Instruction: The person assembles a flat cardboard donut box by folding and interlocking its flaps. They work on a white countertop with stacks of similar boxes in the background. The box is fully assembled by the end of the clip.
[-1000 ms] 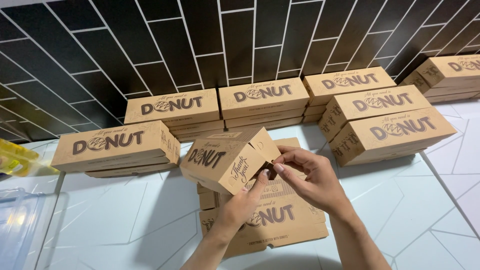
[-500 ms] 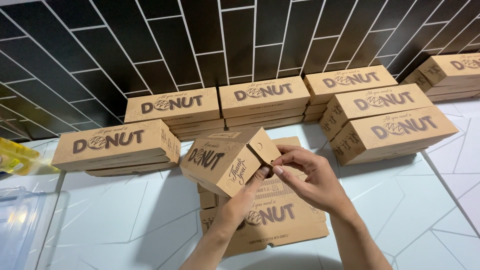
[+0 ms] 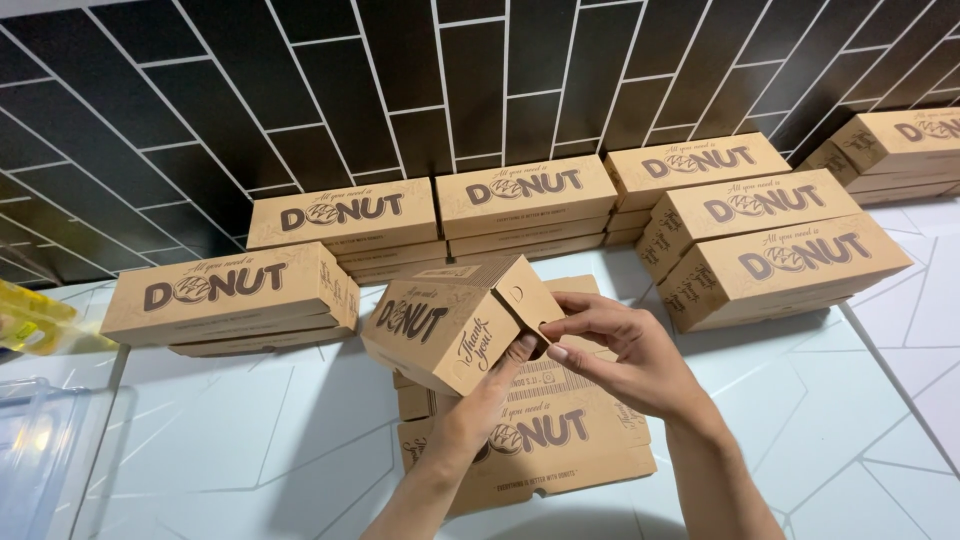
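- A white tabletop (image 3: 250, 460) patterned with thin grey angular lines is filling the lower part of the head view, running back to a wall of black oblong tiles (image 3: 400, 90) with white grout.
- Closed brown cardboard boxes are lying in stacks along the wall: one stack at the left (image 3: 225, 300), two in the middle (image 3: 350, 225) (image 3: 525, 200), and more at the right (image 3: 780, 265), with a further stack at the far right edge (image 3: 900, 150).
- A clear plastic container (image 3: 40, 450) is sitting at the left edge of the tabletop, and a yellow object (image 3: 30, 320), partly out of view, is showing just above it.
- A small brown cardboard box (image 3: 440, 325) is being held tilted in the air, above a pile of flat, unfolded brown cartons (image 3: 540, 440) lying on the tabletop near the person.
- The left hand (image 3: 480, 400) is reaching up from below, its fingers curled against the box's near end panel and supporting it.
- The right hand (image 3: 620, 350) is coming in from the right, its thumb and fingers (image 3: 565, 305) pinched together on the end flap (image 3: 525, 295) of the box, at the corner closest to the person.
- Both hands are touching the box at the same end, just beside each other.
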